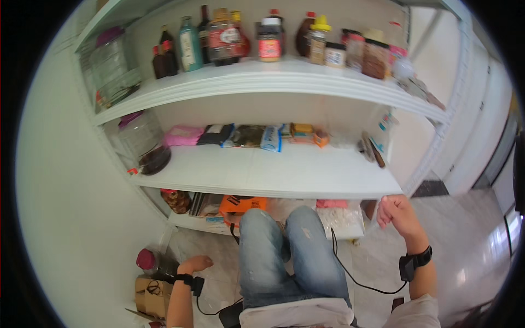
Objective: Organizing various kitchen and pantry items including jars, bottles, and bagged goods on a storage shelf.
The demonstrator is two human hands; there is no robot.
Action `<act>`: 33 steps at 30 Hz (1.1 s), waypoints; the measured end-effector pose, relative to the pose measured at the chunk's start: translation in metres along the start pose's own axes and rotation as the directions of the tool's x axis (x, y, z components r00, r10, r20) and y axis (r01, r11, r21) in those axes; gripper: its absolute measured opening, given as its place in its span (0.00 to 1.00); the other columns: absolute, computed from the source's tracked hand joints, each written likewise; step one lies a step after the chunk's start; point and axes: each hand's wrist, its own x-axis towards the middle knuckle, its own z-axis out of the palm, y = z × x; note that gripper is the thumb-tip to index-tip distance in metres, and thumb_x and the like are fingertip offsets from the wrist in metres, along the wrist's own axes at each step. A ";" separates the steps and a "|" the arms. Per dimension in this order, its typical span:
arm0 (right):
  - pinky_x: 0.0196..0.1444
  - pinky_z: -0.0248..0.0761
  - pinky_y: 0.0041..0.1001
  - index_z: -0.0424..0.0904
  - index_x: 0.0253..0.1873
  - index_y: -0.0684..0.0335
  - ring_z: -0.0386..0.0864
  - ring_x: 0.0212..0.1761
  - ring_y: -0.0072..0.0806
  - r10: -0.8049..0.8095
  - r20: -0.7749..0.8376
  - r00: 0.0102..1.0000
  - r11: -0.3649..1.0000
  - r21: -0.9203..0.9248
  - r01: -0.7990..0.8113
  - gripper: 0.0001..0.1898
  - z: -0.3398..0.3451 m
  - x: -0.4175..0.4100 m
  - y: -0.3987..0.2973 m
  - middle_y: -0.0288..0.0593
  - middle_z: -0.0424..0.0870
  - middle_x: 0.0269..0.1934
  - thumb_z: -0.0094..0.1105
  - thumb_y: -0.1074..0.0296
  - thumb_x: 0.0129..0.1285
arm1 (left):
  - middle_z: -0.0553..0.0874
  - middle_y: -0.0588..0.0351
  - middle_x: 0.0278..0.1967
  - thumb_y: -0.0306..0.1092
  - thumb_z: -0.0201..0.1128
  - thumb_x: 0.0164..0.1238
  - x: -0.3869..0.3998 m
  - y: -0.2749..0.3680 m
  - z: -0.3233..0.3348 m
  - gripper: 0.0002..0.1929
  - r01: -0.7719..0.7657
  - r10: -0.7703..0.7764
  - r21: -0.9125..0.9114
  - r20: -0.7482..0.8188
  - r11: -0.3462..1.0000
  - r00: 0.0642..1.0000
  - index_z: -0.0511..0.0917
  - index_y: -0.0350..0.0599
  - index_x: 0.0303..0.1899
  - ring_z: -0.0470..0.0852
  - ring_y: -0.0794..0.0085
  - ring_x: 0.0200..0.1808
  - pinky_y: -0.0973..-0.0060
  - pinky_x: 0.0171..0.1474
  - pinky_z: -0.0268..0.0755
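Note:
My left hand [198, 263] hangs low over the floor, left of my knees, near a glass jar with a dark red lid [146, 259]. It holds nothing that I can see; its fingers are partly hidden. Raised at the right is my right hand [392, 210], its fingers curled, just beyond the front corner of the middle shelf [287, 172]. Whether something small is inside it does not show. On that shelf lie a pink bag [183, 135], a dark packet [215, 134], a clear-fronted food packet [248, 136], small boxes and a wooden-handled tool [377, 152].
Bottles and jars, among them a turquoise bottle [190, 45], line the upper shelf [262, 78]. A large dispenser jar [147, 143] stands left. An orange bag [242, 205] is on the bottom shelf by my knees. A cardboard box [149, 297] sits lower left; cables run from both wrist devices.

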 end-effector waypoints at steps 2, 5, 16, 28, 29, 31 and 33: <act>0.20 0.58 0.22 0.64 0.19 0.59 0.65 0.16 0.21 -0.005 -0.180 0.984 0.996 -0.091 -0.011 0.23 -0.025 -0.031 0.025 0.35 0.67 0.14 0.45 0.57 0.72 | 0.80 0.45 0.51 0.47 0.53 0.66 -0.016 -0.012 0.009 0.21 0.029 -0.033 0.089 0.048 0.996 0.998 0.77 0.42 0.52 0.77 0.51 0.52 0.64 0.55 0.67; 0.20 0.55 0.23 0.58 0.19 0.57 0.58 0.14 0.21 0.010 -0.283 0.959 0.999 0.039 0.001 0.24 -0.031 -0.072 0.037 0.32 0.59 0.13 0.41 0.57 0.73 | 0.80 0.45 0.50 0.47 0.54 0.66 -0.028 -0.020 0.022 0.21 0.006 -0.007 0.080 0.014 0.997 1.000 0.77 0.42 0.52 0.78 0.52 0.52 0.66 0.55 0.67; 0.22 0.56 0.23 0.63 0.33 0.56 0.60 0.20 0.22 0.224 -0.106 0.969 0.787 0.606 -0.116 0.13 0.000 -0.126 0.059 0.31 0.59 0.21 0.46 0.56 0.70 | 0.82 0.45 0.48 0.45 0.56 0.65 -0.024 0.044 0.106 0.20 -0.236 0.232 0.049 0.080 0.970 0.969 0.76 0.43 0.53 0.80 0.52 0.50 0.63 0.52 0.70; 0.22 0.59 0.23 0.65 0.29 0.58 0.63 0.19 0.22 0.077 -0.098 0.992 0.949 0.314 -0.043 0.17 -0.005 -0.146 0.074 0.33 0.63 0.19 0.46 0.55 0.71 | 0.80 0.44 0.49 0.43 0.55 0.64 -0.157 0.051 0.087 0.21 -0.111 0.187 0.386 -0.165 0.916 0.968 0.73 0.42 0.55 0.79 0.53 0.50 0.63 0.52 0.71; 0.21 0.59 0.23 0.65 0.28 0.59 0.63 0.18 0.21 0.019 -0.102 0.995 0.969 0.245 0.007 0.18 -0.008 -0.150 0.074 0.33 0.63 0.19 0.46 0.54 0.71 | 0.80 0.45 0.49 0.44 0.55 0.65 -0.174 0.062 0.088 0.21 -0.135 0.234 0.375 -0.233 0.917 0.944 0.73 0.42 0.55 0.79 0.54 0.50 0.63 0.52 0.71; 0.21 0.59 0.23 0.65 0.28 0.59 0.63 0.18 0.21 -0.029 -0.068 0.997 0.983 0.180 0.041 0.19 -0.006 -0.142 0.070 0.34 0.64 0.18 0.45 0.54 0.71 | 0.81 0.46 0.50 0.44 0.54 0.66 -0.195 0.071 0.090 0.21 -0.137 0.248 0.342 -0.306 0.930 0.919 0.72 0.42 0.56 0.79 0.54 0.50 0.64 0.51 0.72; 0.21 0.59 0.23 0.66 0.28 0.59 0.63 0.18 0.21 0.066 -0.197 0.978 0.982 0.189 -0.028 0.19 -0.004 -0.137 0.069 0.34 0.64 0.19 0.45 0.54 0.71 | 0.80 0.48 0.52 0.47 0.53 0.68 -0.220 0.079 0.102 0.22 -0.389 0.344 -0.121 -0.285 0.913 0.895 0.70 0.44 0.58 0.78 0.55 0.51 0.65 0.51 0.71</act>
